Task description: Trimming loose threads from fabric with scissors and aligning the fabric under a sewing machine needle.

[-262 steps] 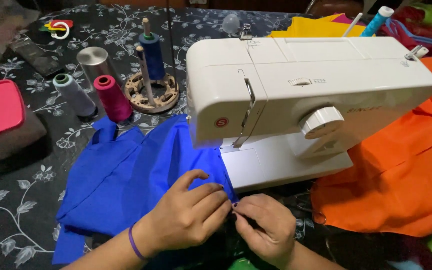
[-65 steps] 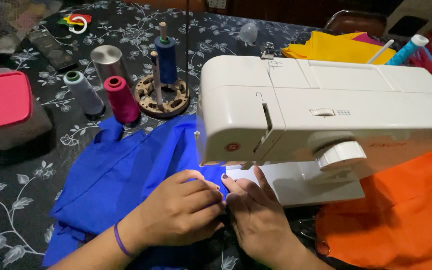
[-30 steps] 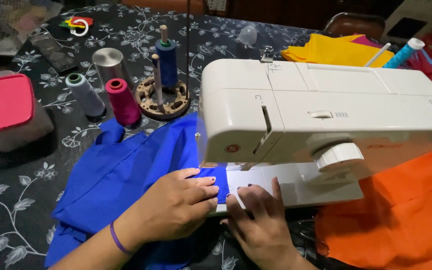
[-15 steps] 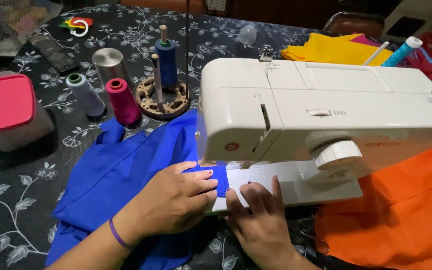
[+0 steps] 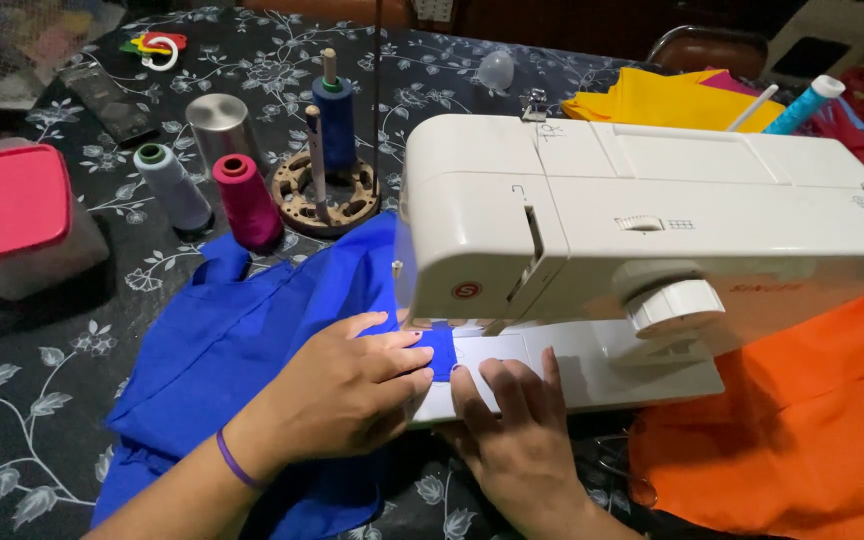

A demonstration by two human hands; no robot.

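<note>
A white sewing machine [image 5: 652, 200] stands on a black floral tablecloth. Blue fabric [image 5: 222, 340] lies to its left, with one corner drawn onto the machine bed [image 5: 632, 365] under the needle area. My left hand [image 5: 347, 385], a purple band on its wrist, presses down on that corner with the fingers close together. Just to its right, my right hand [image 5: 517, 430] lies flat on the bed, fingers slightly apart. Its index fingertip touches the edge of the blue fabric. The needle itself is hidden behind the machine head.
Orange fabric [image 5: 802, 420] is heaped right of the machine. Behind the blue fabric stand a magenta spool [image 5: 247, 200], a grey spool [image 5: 174, 185], a silver cylinder [image 5: 220, 125] and a wooden stand [image 5: 327, 190] with a blue spool [image 5: 335, 110]. A pink-lidded box [image 5: 7, 205] sits far left, and yellow fabric [image 5: 652, 100] lies at the back.
Both hands moved from pinching the fabric edge in front of the machine up onto the bed. The blue corner slid under the needle area and my right hand flattened out.
</note>
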